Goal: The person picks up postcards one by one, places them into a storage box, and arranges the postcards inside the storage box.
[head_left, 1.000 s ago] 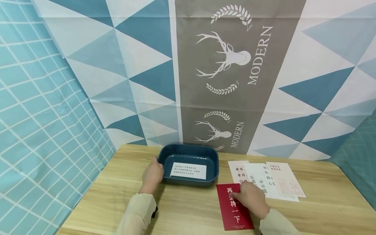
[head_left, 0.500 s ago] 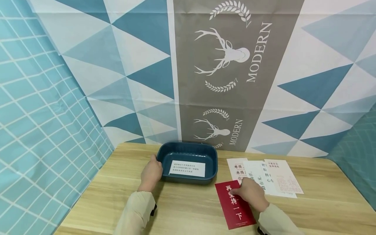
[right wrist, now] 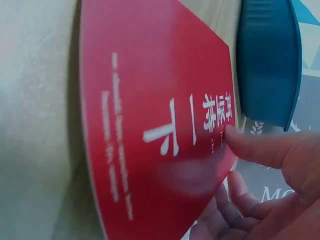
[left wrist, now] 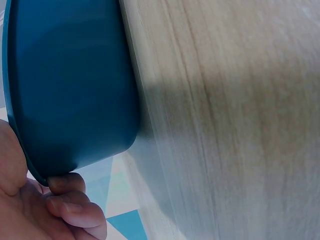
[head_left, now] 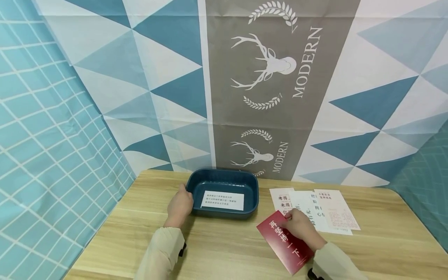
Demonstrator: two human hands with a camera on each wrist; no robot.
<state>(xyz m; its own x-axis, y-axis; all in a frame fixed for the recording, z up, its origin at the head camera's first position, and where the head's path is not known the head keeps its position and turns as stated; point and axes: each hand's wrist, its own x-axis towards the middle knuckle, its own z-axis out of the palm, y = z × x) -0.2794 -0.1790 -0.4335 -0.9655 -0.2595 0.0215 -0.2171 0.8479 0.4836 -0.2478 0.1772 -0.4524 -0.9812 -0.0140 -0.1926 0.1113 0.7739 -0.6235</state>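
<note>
At the left end of a dark blue rectangular bin (head_left: 224, 213), my left hand (head_left: 180, 206) grips the rim; in the left wrist view its fingers (left wrist: 75, 210) are curled at the bin's lip. A white card with printed lines (head_left: 224, 200) lies inside the bin. My right hand (head_left: 301, 226) pinches a red card with white characters (head_left: 284, 245) by its far edge. In the right wrist view the thumb (right wrist: 260, 149) presses on the card's face and the fingers are partly hidden behind it. The card is tilted, its near end at least partly off the table.
Several overlapping white printed cards (head_left: 337, 210) lie on the wooden table (head_left: 224, 249), right of the bin. A patterned backdrop (head_left: 252, 97) stands along the table's far edge, and blue checked cloth (head_left: 52, 136) hangs on the left.
The red card, flat on the table before, is now turned and tilted in my right hand, its near end swung to the right. My left hand keeps its hold on the bin.
</note>
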